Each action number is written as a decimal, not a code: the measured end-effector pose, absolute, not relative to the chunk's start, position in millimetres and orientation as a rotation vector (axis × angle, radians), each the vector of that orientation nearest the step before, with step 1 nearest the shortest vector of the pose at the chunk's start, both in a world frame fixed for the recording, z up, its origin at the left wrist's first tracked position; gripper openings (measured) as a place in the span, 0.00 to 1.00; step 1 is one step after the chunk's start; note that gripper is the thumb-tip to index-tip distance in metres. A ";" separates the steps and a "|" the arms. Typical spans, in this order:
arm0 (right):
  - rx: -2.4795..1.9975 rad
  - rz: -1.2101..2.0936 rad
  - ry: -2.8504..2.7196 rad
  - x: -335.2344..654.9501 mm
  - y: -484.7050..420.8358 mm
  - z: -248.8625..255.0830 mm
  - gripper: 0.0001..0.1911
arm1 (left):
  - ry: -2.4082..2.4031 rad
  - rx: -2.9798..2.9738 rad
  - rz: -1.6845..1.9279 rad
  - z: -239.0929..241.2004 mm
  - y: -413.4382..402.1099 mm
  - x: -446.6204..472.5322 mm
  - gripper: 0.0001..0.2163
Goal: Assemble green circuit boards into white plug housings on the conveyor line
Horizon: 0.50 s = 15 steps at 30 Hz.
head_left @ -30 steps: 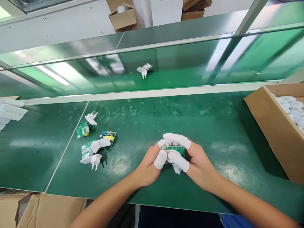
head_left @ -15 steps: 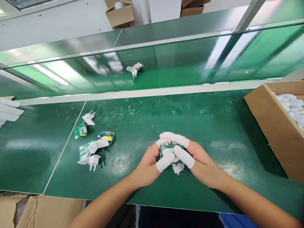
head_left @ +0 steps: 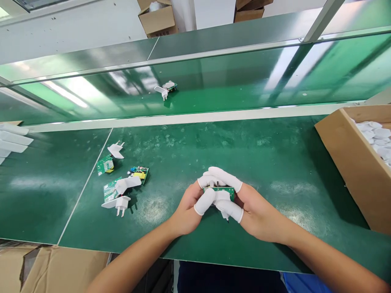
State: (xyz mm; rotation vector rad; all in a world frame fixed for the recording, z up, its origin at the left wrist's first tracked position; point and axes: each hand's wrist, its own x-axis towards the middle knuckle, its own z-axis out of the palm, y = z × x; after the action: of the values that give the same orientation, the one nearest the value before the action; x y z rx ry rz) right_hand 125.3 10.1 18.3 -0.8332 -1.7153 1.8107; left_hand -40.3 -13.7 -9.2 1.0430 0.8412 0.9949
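Observation:
Between both hands, just over the green bench, is a small green circuit board (head_left: 231, 193) with a white plug piece (head_left: 225, 214) below it. My left hand (head_left: 195, 207) pinches the board from the left, its thumb and fingers in white finger cots. From the right, my right hand (head_left: 244, 203) grips the same board, thumb in front and fingers behind. The fingertips hide most of the board's faces. To the left lie several similar boards, among them one with a yellow part (head_left: 139, 175), and a white two-pin plug (head_left: 122, 202).
A cardboard box (head_left: 345, 150) of white round pieces stands at the right. Another plug with a board (head_left: 165, 90) lies on the raised green surface behind the white ledge (head_left: 195, 116). White strips (head_left: 14, 140) lie at the far left. Cardboard (head_left: 73, 264) is below the front edge.
Both hands have shifted slightly left, and the thumbs have moved on the board. The board is tilted differently, with the plug piece more covered. The view has moved slightly.

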 end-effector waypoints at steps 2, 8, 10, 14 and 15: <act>-0.816 1.859 -1.703 127.9 11.3 19.7 0.31 | 0.839 1.035 1.004 -12.4 -14.3 -41.3 0.15; -0.868 2.005 -1.485 125.9 14.5 16.9 0.31 | 0.896 0.961 1.027 -15.8 -16.3 -36.3 0.16; -0.919 1.980 -1.399 121.7 14.2 14.4 0.31 | 0.939 0.934 1.038 -15.5 -16.8 -33.5 0.15; -0.976 1.897 -1.402 117.4 12.2 9.9 0.26 | 0.945 0.903 1.035 -15.3 -16.3 -30.8 0.16; -0.974 1.900 -1.409 117.7 12.1 9.1 0.26 | 0.935 0.892 1.029 -15.4 -15.8 -30.7 0.16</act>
State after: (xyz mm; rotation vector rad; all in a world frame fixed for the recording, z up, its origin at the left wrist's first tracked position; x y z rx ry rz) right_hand 117.7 12.1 9.1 -0.9740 -1.4086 1.9000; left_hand -30.7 -15.8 -15.4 0.8924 0.9354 1.0293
